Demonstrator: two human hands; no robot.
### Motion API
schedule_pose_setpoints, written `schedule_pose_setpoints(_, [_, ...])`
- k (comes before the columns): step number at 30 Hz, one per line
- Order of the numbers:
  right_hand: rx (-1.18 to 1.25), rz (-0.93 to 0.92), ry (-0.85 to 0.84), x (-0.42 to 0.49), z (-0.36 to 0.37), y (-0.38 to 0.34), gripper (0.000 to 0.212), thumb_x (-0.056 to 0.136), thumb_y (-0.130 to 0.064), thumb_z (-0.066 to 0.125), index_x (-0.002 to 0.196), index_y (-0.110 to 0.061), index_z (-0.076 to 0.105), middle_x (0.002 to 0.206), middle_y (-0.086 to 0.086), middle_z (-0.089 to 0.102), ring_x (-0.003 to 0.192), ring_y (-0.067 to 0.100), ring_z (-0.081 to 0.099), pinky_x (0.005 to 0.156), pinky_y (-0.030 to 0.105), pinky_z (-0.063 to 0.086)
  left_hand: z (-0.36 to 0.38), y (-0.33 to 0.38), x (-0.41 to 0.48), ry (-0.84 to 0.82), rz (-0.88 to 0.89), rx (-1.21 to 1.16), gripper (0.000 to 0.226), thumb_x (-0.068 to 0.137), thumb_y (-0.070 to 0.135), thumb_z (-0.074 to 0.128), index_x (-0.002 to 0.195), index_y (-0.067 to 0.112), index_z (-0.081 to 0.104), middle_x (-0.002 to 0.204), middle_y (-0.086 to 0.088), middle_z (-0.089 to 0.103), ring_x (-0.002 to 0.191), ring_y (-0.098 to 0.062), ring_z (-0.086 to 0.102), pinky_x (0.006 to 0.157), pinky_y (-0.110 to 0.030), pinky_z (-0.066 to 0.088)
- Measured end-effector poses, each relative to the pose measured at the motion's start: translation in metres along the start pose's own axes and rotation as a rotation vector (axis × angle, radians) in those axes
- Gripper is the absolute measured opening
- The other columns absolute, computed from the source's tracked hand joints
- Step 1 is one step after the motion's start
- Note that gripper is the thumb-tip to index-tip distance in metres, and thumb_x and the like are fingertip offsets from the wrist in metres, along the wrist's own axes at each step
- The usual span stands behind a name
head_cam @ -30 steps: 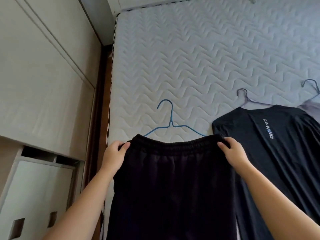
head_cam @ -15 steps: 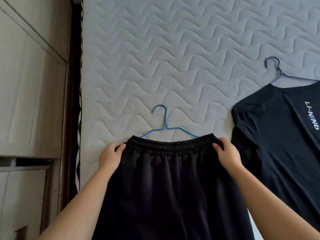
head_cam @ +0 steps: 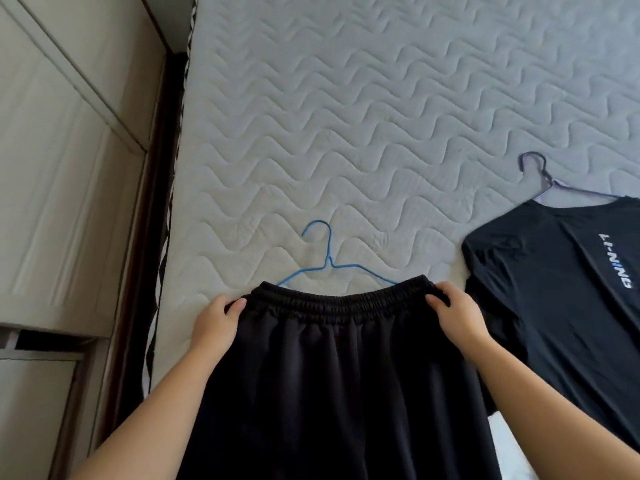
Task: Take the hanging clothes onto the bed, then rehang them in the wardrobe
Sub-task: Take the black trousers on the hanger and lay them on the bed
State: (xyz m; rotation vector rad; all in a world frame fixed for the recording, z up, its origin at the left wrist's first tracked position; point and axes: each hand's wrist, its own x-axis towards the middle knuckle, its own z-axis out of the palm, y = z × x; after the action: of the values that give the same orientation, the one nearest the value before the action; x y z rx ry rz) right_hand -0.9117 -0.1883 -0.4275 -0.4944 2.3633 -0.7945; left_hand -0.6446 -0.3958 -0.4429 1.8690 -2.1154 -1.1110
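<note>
While my left hand (head_cam: 216, 323) pinches one end of the elastic waistband (head_cam: 343, 301) and my right hand (head_cam: 457, 320) pinches the other, thumbs on top and fingers curled round the edge, the black pants (head_cam: 339, 375) are pulled flat between them. So neither hand is free. The waistband runs left to right, and the legs come back toward me and out of shot, so no idea if they're shorts or full length.

The bit that matters is the blue hanger (head_cam: 327, 261). It lies just past the waistband, away from me, hook pointing up the bed. Its arms run the same way as the waistband and both tips are tucked under the fabric. I'd say the hook is slightly nearer my left hand.

All of it sits on the quilted mattress (head_cam: 346, 133). A dark T-shirt (head_cam: 554, 306) on a purple hanger (head_cam: 547, 181) lies just beside my right wrist. The cream doors (head_cam: 69, 133) on my left are the wardrobe, I reckon.
</note>
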Motion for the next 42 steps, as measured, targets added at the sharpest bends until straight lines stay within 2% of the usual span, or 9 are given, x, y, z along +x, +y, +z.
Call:
schedule_pose_setpoints(9, [0.087,-0.241,0.142,0.060,-0.024,-0.088,0.021,0.093,-0.019,0.048,0.111,-0.011,0.057,0.093,-0.002,0.054,0.091,0.018,0.050,0.078,0.027,0.033,-0.037,0.052,0.054,0.224,0.143,-0.098,0.025,0.094,0.030,0.043,0.095,0.009,0.056,0.082,-0.002,0.055,0.083,-0.023,0.051,0.068,-0.033,0.038])
schedule_pose_setpoints(14, [-0.020,-0.232,0.193,0.113,-0.016,-0.100,0.028,0.092,-0.028,0.050,0.113,-0.010,0.056,0.099,0.006,0.060,0.087,0.021,0.050,0.073,0.028,0.033,-0.030,0.068,0.099,0.309,0.089,0.119,0.025,0.096,0.036,0.036,0.093,0.016,0.051,0.071,0.004,0.051,0.076,-0.024,0.043,0.094,-0.044,0.035])
schedule_pose_setpoints(19, [-0.125,-0.138,0.124,0.150,0.023,-0.062,0.033,0.092,-0.034,0.048,0.109,-0.007,0.057,0.110,0.016,0.064,0.103,0.033,0.056,0.075,0.030,0.034,0.011,0.043,0.135,0.293,0.083,0.319,0.030,0.096,0.031,0.037,0.105,0.010,0.057,0.102,-0.016,0.065,0.095,-0.036,0.056,0.087,-0.042,0.035])
schedule_pose_setpoints(22, [-0.119,-0.123,0.241,0.149,0.040,-0.046,0.035,0.094,-0.039,0.042,0.111,-0.011,0.055,0.106,0.013,0.066,0.101,0.033,0.058,0.073,0.029,0.032,0.030,0.025,0.143,0.444,0.208,0.366,0.026,0.094,0.025,0.042,0.095,0.004,0.058,0.090,-0.018,0.066,0.087,-0.039,0.058,0.078,-0.044,0.040])
schedule_pose_setpoints(28, [-0.146,-0.112,0.302,0.151,0.040,-0.048,0.033,0.091,-0.042,0.045,0.105,-0.014,0.056,0.100,0.009,0.068,0.095,0.031,0.060,0.069,0.028,0.032,0.030,0.018,0.152,0.499,0.277,0.388,0.017,0.089,0.017,0.052,0.087,0.002,0.061,0.079,-0.022,0.066,0.075,-0.043,0.061,0.066,-0.046,0.043])
schedule_pose_setpoints(32, [-0.187,-0.090,0.307,0.149,0.041,-0.052,0.032,0.090,-0.042,0.046,0.103,-0.014,0.056,0.099,0.011,0.067,0.095,0.033,0.060,0.067,0.029,0.031,0.027,0.019,0.149,0.450,0.262,0.399,0.020,0.090,0.017,0.050,0.084,0.001,0.060,0.077,-0.022,0.066,0.073,-0.042,0.062,0.064,-0.044,0.044])
schedule_pose_setpoints(36, [-0.167,-0.043,0.193,0.139,0.034,-0.058,0.034,0.089,-0.040,0.050,0.110,-0.015,0.053,0.107,0.011,0.065,0.100,0.032,0.059,0.071,0.031,0.035,0.008,0.032,0.143,0.199,0.137,0.438,0.027,0.095,0.025,0.041,0.104,0.005,0.055,0.106,-0.018,0.064,0.100,-0.037,0.058,0.079,-0.042,0.040])
schedule_pose_setpoints(39, [-0.043,0.000,0.075,0.116,0.019,-0.066,0.049,0.087,-0.031,0.056,0.130,-0.012,0.043,0.128,0.011,0.056,0.115,0.030,0.054,0.090,0.035,0.040,-0.012,0.045,0.121,0.002,0.024,0.382,0.039,0.093,0.032,0.043,0.125,0.010,0.044,0.124,-0.013,0.057,0.114,-0.032,0.052,0.091,-0.040,0.040])
schedule_pose_setpoints(42, [0.007,0.040,0.010,0.071,0.002,-0.070,0.062,0.089,-0.024,0.054,0.143,-0.010,0.026,0.143,0.010,0.039,0.128,0.026,0.042,0.105,0.035,0.033,-0.025,0.046,0.077,0.002,-0.003,0.374,0.055,0.090,0.038,0.047,0.135,0.009,0.036,0.134,-0.012,0.049,0.123,-0.030,0.046,0.101,-0.042,0.039])
